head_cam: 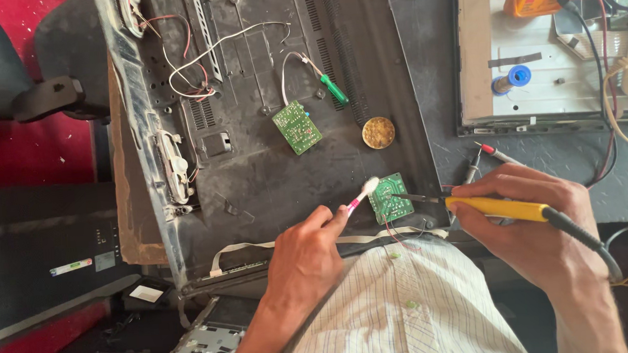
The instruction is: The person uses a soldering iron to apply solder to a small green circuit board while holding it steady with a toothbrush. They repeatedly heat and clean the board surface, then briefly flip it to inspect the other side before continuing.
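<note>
Small green circuit board (391,198) sits just right of centre frame on the dusty black back panel (270,164). Left hand (305,256) pinches a toothbrush (363,194), bristles at the board's upper-left corner. Right hand (527,219) grips a yellow soldering iron (498,208), tip touching the board. Second green board (296,127) and round tin (378,132) lie higher up.

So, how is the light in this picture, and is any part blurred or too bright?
Head view: strong light from the upper right washes out the pale panel there; the left hand with the toothbrush and the right hand with the yellow soldering iron look sharp; the lower left corner is dark; edges bend slightly.
</note>
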